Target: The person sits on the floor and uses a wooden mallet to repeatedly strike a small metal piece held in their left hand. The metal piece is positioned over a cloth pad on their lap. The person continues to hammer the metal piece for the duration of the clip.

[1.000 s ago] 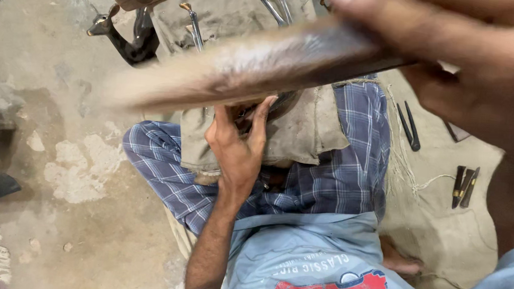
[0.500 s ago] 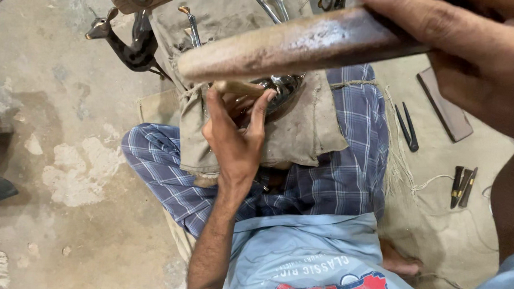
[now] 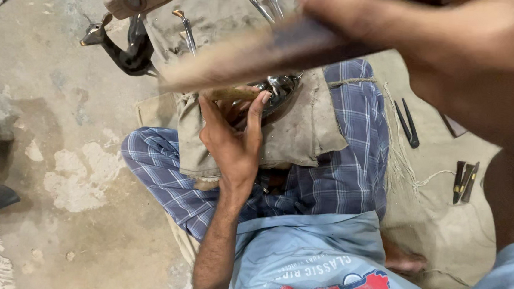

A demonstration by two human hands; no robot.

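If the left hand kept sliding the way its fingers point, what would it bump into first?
Probably the shiny metal piece lying on the khaki cloth. The left hand points up and away from the body, its fingertips already at a short brown stick beside that piece. Depth is hard to judge.

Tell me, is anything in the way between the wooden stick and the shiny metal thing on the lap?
Nothing visible blocks it. The right hand holds the wooden stick just above the shiny metal piece. The left hand steadies a small tool beside the piece, on the cloth.
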